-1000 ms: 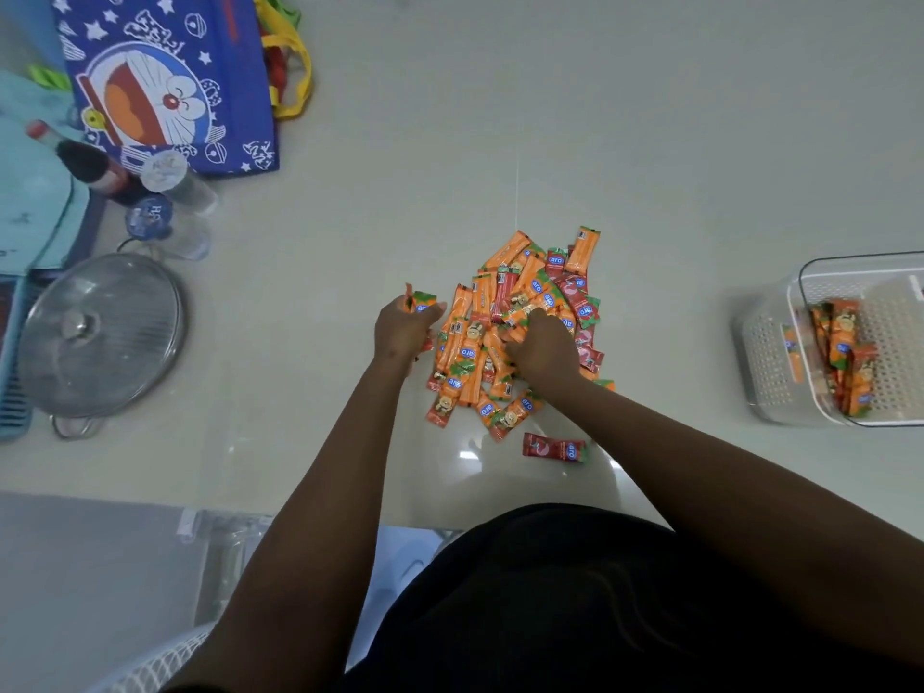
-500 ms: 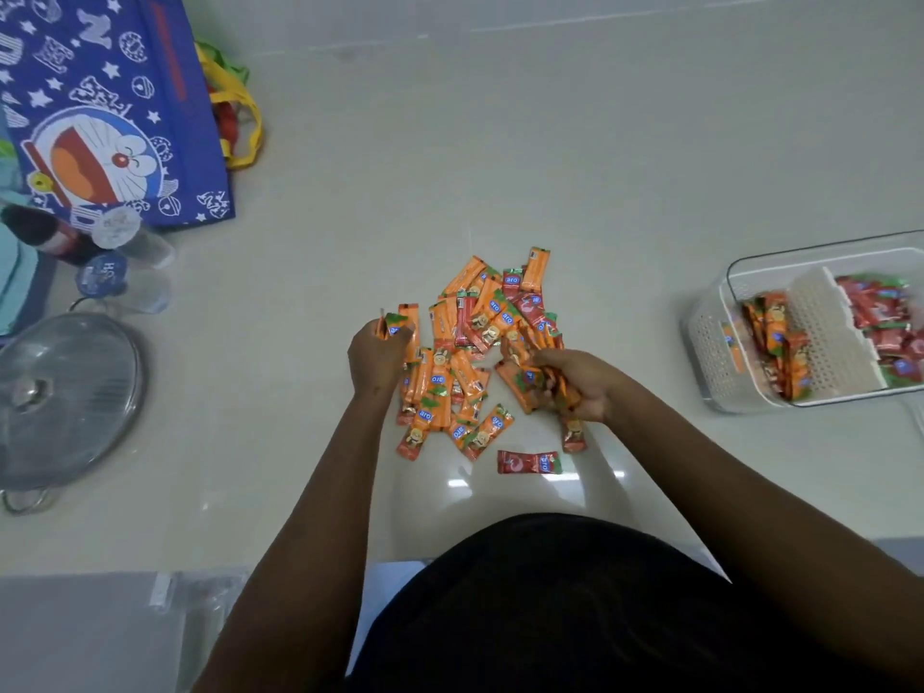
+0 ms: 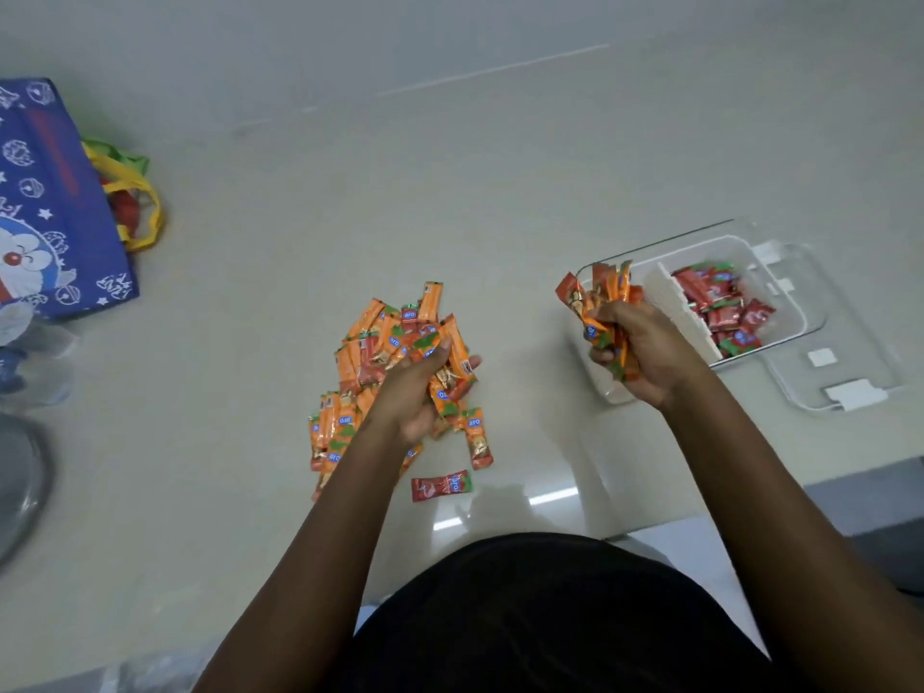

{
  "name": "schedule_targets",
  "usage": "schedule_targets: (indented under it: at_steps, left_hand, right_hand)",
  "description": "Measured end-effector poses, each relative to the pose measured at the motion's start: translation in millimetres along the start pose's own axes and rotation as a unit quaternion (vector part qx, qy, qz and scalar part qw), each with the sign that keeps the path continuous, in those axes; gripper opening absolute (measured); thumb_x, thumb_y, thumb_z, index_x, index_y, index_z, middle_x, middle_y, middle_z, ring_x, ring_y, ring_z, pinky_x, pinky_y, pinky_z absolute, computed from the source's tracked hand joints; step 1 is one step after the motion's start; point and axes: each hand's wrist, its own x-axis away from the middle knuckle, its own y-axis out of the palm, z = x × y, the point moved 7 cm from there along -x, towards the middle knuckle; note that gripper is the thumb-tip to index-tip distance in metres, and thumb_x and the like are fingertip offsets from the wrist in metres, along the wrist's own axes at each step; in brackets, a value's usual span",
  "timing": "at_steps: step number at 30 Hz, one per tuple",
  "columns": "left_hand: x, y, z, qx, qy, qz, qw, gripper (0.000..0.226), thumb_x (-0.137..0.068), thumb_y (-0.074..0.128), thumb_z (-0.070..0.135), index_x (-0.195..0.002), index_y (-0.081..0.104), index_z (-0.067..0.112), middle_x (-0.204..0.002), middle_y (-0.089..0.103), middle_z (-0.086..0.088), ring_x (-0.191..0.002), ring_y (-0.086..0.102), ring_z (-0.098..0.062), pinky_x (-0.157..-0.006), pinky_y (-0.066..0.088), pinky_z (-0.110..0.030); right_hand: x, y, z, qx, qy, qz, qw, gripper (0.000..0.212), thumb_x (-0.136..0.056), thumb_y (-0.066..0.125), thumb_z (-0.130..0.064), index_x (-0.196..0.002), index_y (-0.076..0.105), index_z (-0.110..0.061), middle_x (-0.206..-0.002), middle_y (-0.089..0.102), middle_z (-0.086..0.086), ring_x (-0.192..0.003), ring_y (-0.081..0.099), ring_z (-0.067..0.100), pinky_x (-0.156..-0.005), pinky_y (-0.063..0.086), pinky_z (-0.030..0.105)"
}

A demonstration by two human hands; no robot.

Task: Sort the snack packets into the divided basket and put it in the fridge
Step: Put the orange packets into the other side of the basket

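Since the earlier frame, the right hand (image 3: pixel 632 350) has carried a fistful of orange packets (image 3: pixel 602 297) from the pile (image 3: pixel 395 372) to the basket (image 3: pixel 780 292), over its near compartment. The left hand (image 3: pixel 417 387) curls into the pile. Next, likely release them beside the divider; red packets (image 3: pixel 720 307) fill the far side.

The packets in the pile (image 3: pixel 395 372) are mostly orange, marked with green patches and small blue round labels. A single red packet (image 3: pixel 442 485) with a green end is seen beside them. Orange packets (image 3: pixel 597 312) with green and blue marks are held in the right hand (image 3: pixel 645 352). The basket (image 3: pixel 785 287) is white and clear, and red packets (image 3: pixel 720 307) are seen in it. The bag (image 3: pixel 55 202) is dark blue, printed with white stars and what is probably a cartoon cat; its handles (image 3: pixel 135 192) are yellow.
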Motion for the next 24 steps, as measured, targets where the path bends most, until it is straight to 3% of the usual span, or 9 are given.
schedule_targets:
  at_steps: [4,6,8,11,12,16,19,24]
  left_hand:
    - [0,48,-22,-0.025,-0.027,-0.021,0.999,0.016,-0.096,0.054,0.016,-0.101,0.064,0.005,-0.088,0.074,-0.013,-0.087,0.071,-0.024,-0.065,0.056,-0.029]
    - [1,65,-31,-0.024,-0.032,-0.016,0.999,0.017,-0.096,0.054,0.014,-0.104,0.063,0.003,-0.087,0.074,-0.012,-0.084,0.073,-0.022,-0.064,0.058,-0.028]
    - [1,79,-37,-0.030,-0.027,-0.012,0.999,0.018,-0.095,0.055,0.012,-0.107,0.062,0.001,-0.086,0.074,-0.012,-0.083,0.074,-0.022,-0.063,0.060,-0.028]
    - [2,95,-44,-0.044,-0.016,0.000,0.999,0.017,-0.096,0.054,0.011,-0.107,0.063,0.001,-0.087,0.075,-0.012,-0.081,0.074,-0.022,-0.062,0.060,-0.029]
    - [2,98,-45,-0.049,-0.012,0.007,0.999,0.018,-0.096,0.054,0.011,-0.109,0.063,0.001,-0.088,0.075,-0.012,-0.081,0.074,-0.022,-0.063,0.060,-0.029]
    - [4,102,-46,-0.068,0.005,0.042,0.997,0.024,-0.094,0.057,0.012,-0.112,0.063,-0.002,-0.096,0.073,-0.019,-0.081,0.073,-0.024,-0.066,0.060,-0.031]
    - [6,105,-47,-0.082,0.012,0.066,0.994,0.026,-0.095,0.058,0.013,-0.116,0.061,-0.002,-0.101,0.072,-0.020,-0.085,0.073,-0.026,-0.078,0.059,-0.037]
    - [6,125,-47,-0.111,0.029,0.089,0.989,0.031,-0.093,0.060,0.016,-0.121,0.058,0.002,-0.107,0.072,-0.017,-0.097,0.070,-0.030,-0.094,0.052,-0.045]
  right_hand:
    - [-11,-59,-8,0.183,0.010,0.112,0.977,0.010,-0.086,0.056,-0.014,-0.082,0.063,-0.008,-0.068,0.055,0.011,-0.059,0.049,0.021,-0.053,0.040,0.025]
    - [-21,-75,-3,0.265,0.049,0.120,0.955,0.019,-0.086,0.057,-0.017,-0.094,0.065,-0.002,-0.078,0.061,0.014,-0.067,0.056,0.024,-0.061,0.045,0.029]
    - [-31,-75,0,0.354,0.074,0.092,0.928,0.018,-0.088,0.057,-0.020,-0.099,0.063,-0.007,-0.089,0.063,0.015,-0.070,0.060,0.024,-0.064,0.047,0.030]
    - [-45,-72,4,0.522,0.087,0.047,0.847,0.044,-0.090,0.056,-0.025,-0.128,0.050,-0.005,-0.130,0.054,0.019,-0.112,0.056,0.033,-0.086,0.046,0.034]
    - [-46,-70,7,0.548,0.091,0.033,0.831,0.048,-0.091,0.055,-0.025,-0.132,0.046,-0.002,-0.135,0.051,0.020,-0.118,0.053,0.033,-0.089,0.044,0.032]
    - [-50,-68,17,0.588,0.091,-0.014,0.804,0.046,-0.091,0.057,-0.022,-0.130,0.046,0.000,-0.130,0.055,0.020,-0.113,0.057,0.032,-0.084,0.047,0.032]
    - [-53,-72,10,0.620,0.066,-0.020,0.781,0.043,-0.090,0.058,-0.020,-0.127,0.048,0.000,-0.129,0.056,0.019,-0.115,0.056,0.031,-0.084,0.045,0.029]
    - [-51,-89,-4,0.624,0.026,-0.028,0.780,0.038,-0.089,0.058,-0.019,-0.124,0.052,-0.006,-0.125,0.058,0.015,-0.112,0.056,0.029,-0.077,0.039,0.026]
